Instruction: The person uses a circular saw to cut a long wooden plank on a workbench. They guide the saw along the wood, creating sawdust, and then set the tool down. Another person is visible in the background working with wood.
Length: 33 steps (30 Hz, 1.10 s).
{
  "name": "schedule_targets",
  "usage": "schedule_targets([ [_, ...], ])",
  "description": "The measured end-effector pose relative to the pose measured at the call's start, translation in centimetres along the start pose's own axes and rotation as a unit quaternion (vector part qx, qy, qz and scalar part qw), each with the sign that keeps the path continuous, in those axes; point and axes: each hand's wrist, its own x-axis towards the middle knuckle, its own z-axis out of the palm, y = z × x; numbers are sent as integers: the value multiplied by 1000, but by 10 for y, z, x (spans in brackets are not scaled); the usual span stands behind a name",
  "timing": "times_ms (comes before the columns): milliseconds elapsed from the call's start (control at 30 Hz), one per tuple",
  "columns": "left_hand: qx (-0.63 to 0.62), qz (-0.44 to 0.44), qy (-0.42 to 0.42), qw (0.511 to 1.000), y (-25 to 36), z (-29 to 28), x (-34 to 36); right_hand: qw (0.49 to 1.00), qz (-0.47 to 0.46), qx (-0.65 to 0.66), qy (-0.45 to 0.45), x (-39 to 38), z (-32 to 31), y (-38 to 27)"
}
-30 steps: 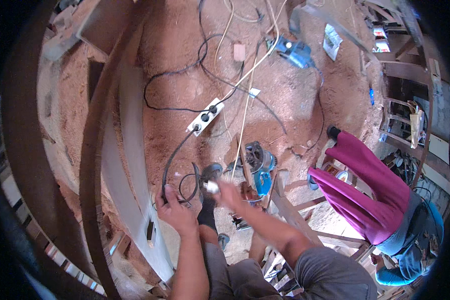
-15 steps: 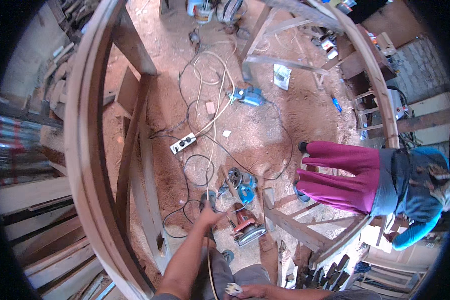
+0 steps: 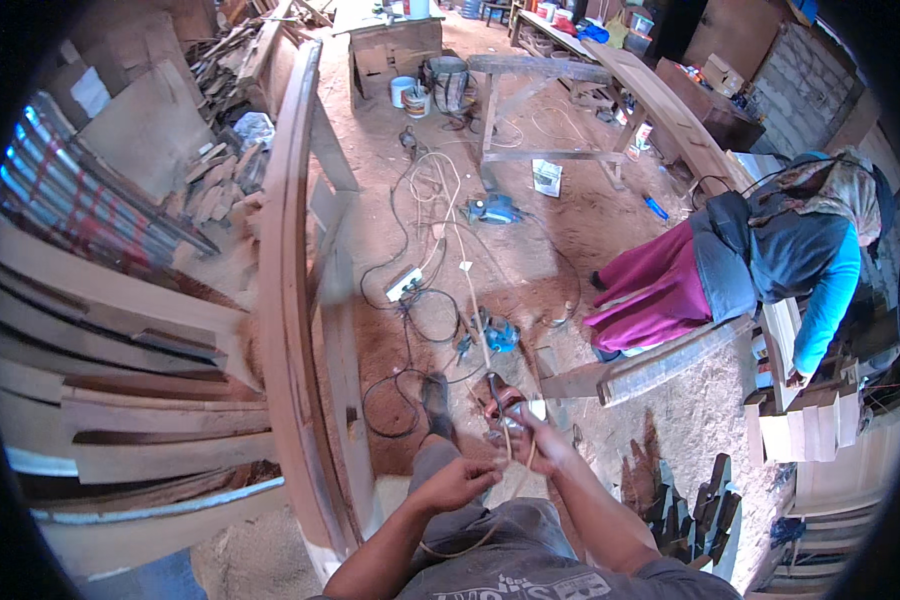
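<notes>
A pale cord (image 3: 485, 345) runs from the floor up to my hands, and a slack loop of it hangs across my lap. My right hand (image 3: 535, 447) is closed around the cord, its fingers partly blurred. My left hand (image 3: 460, 487) is just left of it, thumb and fingers pinched together at the cord. Below and beyond my hands, a red power tool (image 3: 500, 400) lies on the floor, partly covered by my right hand. A blue power tool (image 3: 497, 334) lies a little farther off.
A white power strip (image 3: 403, 284) and tangled dark cables lie ahead on the dusty floor. Farther off is another blue power tool (image 3: 495, 208). A long wooden beam (image 3: 295, 300) stands close at my left, beside stacked boards (image 3: 170, 440). At the right, another person (image 3: 760, 250) bends over wood.
My left hand has come back from reaching down along the cord, and my right hand has risen from my lap. Both now meet in front of me. The view has tilted up.
</notes>
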Motion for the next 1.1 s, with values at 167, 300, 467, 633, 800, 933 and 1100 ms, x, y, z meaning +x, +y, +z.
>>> schedule_targets([
  [167,-9,107,-124,987,-17,42,-68,996,-51,-5,-71,-17,60,-16],
  [300,-28,88,-248,964,-33,43,-89,951,-121,-263,109,-60,93,8],
  [467,-81,15,-150,985,-58,46,-75,777,-271,-566,44,-184,116,42],
  [633,-680,165,-173,693,-41,-6,-8,752,-128,-626,-162,-319,108,78],
  [800,-755,55,-7,653,16,-127,102,819,-153,-551,-58,-448,35,133],
  [933,-539,211,152,802,4,-123,147,725,-248,-583,270,-600,-76,195],
  [1100,-481,17,306,821,-2,-27,141,708,-532,-147,441,-658,-177,252],
])
